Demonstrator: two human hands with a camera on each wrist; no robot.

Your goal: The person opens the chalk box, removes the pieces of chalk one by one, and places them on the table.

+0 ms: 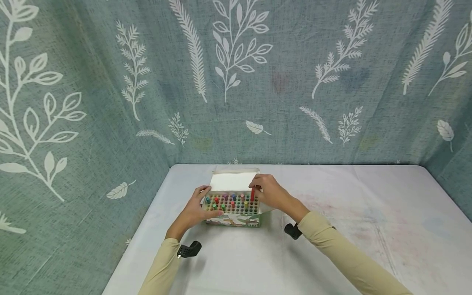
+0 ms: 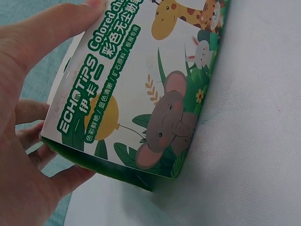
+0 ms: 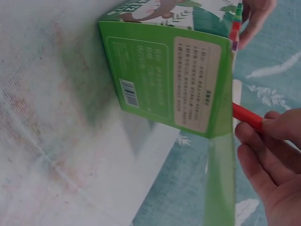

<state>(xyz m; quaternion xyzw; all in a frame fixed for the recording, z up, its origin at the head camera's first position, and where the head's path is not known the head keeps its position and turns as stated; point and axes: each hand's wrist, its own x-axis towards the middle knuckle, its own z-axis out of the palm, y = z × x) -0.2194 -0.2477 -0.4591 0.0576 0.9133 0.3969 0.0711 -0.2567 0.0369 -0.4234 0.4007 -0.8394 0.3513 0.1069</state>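
Note:
A printed box of coloured chalk (image 1: 232, 221) stands on the table with its lid raised at the back. Several coloured sticks poke up from a grid of holes in its top. My left hand (image 1: 195, 209) grips the box's left end, thumb along the front top edge and fingers around the side, as the left wrist view shows. At the back right of the grid, my right hand (image 1: 272, 192) pinches a red chalk stick (image 3: 247, 116) by its upper part. The stick is upright in the head view; its lower end is hidden behind the box wall in the right wrist view.
The white lid (image 1: 234, 181) leans back behind the box, and a side flap (image 3: 220, 179) sticks out at its right end. A white cloth with faint coloured smudges covers the table (image 1: 332, 254). A leaf-patterned curtain (image 1: 287, 123) hangs behind.

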